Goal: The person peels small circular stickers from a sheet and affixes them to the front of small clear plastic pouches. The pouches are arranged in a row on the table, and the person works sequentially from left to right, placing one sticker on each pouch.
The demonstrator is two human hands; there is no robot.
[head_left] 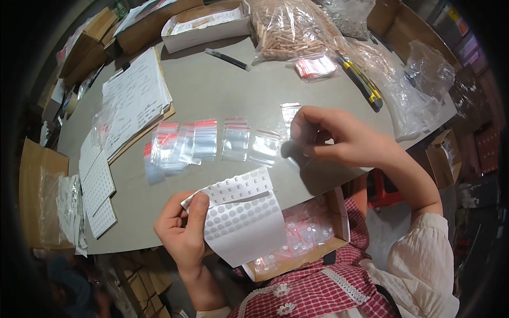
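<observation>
In my left hand [183, 225] is a white sheet of round stickers [241, 214], gripped between thumb and fingers at its left edge. Its upper strip is folded over and carries printed rows; below it run rows of grey dots, then a plain part. My right hand [331, 135] is raised over the table, thumb and fingertips closed together; what they hold, if anything, is too small to make out. Partly behind its fingers is a small clear zip bag [289, 112]. To its left lie another zip bag [265, 147], one more zip bag [235, 140] and overlapping zip bags [180, 143].
On my lap sits an open cardboard box [343, 217] of small filled bags. Printed sheets [132, 103] and sticker sheets [98, 180] lie left. Farther back are a pen [228, 59], a bundle of bags [315, 67], a yellow-black cutter [360, 82] and a large bag of wooden pegs [286, 32].
</observation>
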